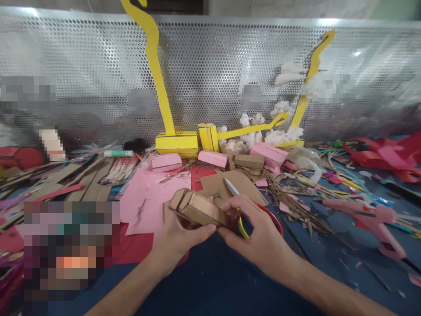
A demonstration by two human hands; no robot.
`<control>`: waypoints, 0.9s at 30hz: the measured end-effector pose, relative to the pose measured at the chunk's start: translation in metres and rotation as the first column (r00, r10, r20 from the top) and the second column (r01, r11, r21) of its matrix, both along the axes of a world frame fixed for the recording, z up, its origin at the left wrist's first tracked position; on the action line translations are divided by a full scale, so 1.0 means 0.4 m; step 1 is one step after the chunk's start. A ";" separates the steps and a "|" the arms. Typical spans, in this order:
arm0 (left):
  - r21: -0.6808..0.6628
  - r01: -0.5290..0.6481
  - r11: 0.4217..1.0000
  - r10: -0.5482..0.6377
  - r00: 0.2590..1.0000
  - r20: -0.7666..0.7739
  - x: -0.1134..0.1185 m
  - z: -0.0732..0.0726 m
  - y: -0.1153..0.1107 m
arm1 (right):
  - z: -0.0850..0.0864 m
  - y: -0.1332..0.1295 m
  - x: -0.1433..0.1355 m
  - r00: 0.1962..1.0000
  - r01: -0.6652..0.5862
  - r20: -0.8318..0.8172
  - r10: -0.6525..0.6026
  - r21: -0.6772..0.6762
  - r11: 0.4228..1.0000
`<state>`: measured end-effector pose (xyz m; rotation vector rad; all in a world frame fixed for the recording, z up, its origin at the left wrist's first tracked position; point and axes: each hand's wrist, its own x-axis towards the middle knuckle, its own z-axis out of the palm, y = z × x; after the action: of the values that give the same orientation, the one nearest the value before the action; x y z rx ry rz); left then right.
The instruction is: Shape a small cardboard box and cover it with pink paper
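Observation:
Between my two hands is a small brown cardboard box [200,206], tilted, with its long side facing me. My left hand [186,237] grips its left end and underside, the thumb along the near lower edge. At the right end, the fingers and thumb of my right hand [251,228] close on the box. Partly behind my right hand lie scissors [232,188] with red and yellow handles; whether that hand touches them I cannot tell. Under the box are a brown cardboard sheet [243,182] and pink paper [148,210].
A pink glue gun [371,219] lies at the right beside twigs [296,206]. Behind stand yellow boxes [177,142] with tall strips, pink boxes [166,162] and another brown box [249,161]. A perforated metal panel [210,57] closes the back. Cardboard strips [79,175] cover the left.

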<state>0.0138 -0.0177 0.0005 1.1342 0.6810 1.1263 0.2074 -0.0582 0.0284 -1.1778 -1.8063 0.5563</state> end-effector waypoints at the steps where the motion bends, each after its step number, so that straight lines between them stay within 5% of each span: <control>1: 0.007 -0.023 1.000 0.023 1.000 0.002 0.003 0.003 -0.003 | -0.002 0.000 0.000 1.000 0.006 0.003 -0.006 0.019 1.000; 19: 0.120 -0.094 0.988 0.089 0.995 0.046 0.021 -0.009 -0.005 | -0.009 -0.007 -0.018 0.999 0.034 -0.011 -0.033 0.175 0.984; 23: 0.083 -0.127 0.988 0.115 0.985 0.126 0.016 -0.017 -0.004 | -0.017 0.004 -0.011 1.000 0.029 -0.005 -0.029 0.148 0.989; 27: -0.004 0.013 1.000 -0.012 0.990 0.138 0.012 -0.021 -0.005 | -0.025 0.018 0.005 0.993 -0.091 -0.082 0.090 -0.003 0.996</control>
<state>0.0184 -0.0198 -0.0079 1.0447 0.5679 1.1799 0.2095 -0.0510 0.0185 -1.0670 -1.7959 0.6540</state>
